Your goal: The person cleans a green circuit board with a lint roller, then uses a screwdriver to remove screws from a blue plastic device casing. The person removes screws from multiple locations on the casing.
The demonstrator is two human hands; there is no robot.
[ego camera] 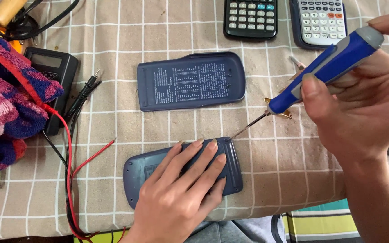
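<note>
At the bottom centre of the frame the left hand [183, 191] lies flat and spread on a dark blue calculator body [137, 176] turned face down on the checked cloth [113, 45]; it grasps nothing, only presses the case still with the fingertips [211, 145] reaching the far edge. On the right side of the frame the right hand [356, 108] is clenched round the blue and grey screwdriver [327, 67], thumb on the handle, a finger resting over the cap end. Its thin shaft slants down to the left, and the tip sits at the upper right corner of the case, just beside the left fingertips.

To do this well, the driver would seemingly be better stood more upright over the screw, since the slant invites the tip to slip out; the flat hand should keep steady pressure so the case does not swivel on the cloth, and the fingertips are best kept a little back from the tip.

Further up, mid-frame, lies one loose blue back cover [190, 81] printed with tables. At the top edge sit two calculators face up, a black one [251, 18] and a blue-rimmed light one [318, 22]. So: three calculators counting the one being worked on, one separate cover, one screwdriver. At the left are one black meter [52, 67] with red and black leads [68, 157], and a bright knitted cloth [5, 99]
</note>
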